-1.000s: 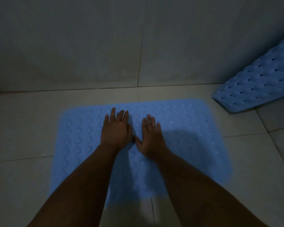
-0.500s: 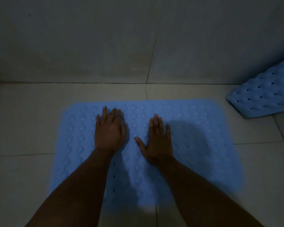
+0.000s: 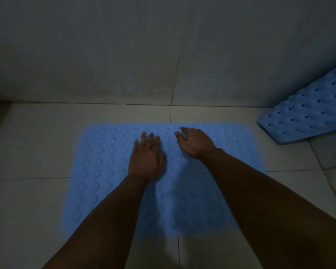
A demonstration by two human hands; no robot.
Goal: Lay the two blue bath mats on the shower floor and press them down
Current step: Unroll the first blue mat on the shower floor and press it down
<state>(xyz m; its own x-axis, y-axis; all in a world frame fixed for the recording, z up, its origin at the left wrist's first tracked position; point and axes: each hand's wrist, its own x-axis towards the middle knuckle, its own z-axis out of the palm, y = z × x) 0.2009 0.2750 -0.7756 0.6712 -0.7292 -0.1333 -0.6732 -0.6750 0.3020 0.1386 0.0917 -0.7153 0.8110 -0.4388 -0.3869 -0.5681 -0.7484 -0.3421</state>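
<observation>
Dim, pale-tiled shower floor [image 3: 37, 144] meets a grey wall [image 3: 105, 55] at twelve o'clock. At centre, the left hand [image 3: 146, 159] lies flat and spread, palm down on the flat mat [image 3: 101, 171], gripping nothing; likely it presses the suckers onto the tile. Just beside it at two o'clock, the right hand [image 3: 195, 142] rests loosely curled, fingertips touching the same mat, holding nothing. Two blue mats are visible: one laid out, and the second mat [image 3: 306, 115] well apart at three o'clock, propped tilted against the wall, not yet laid.
</observation>
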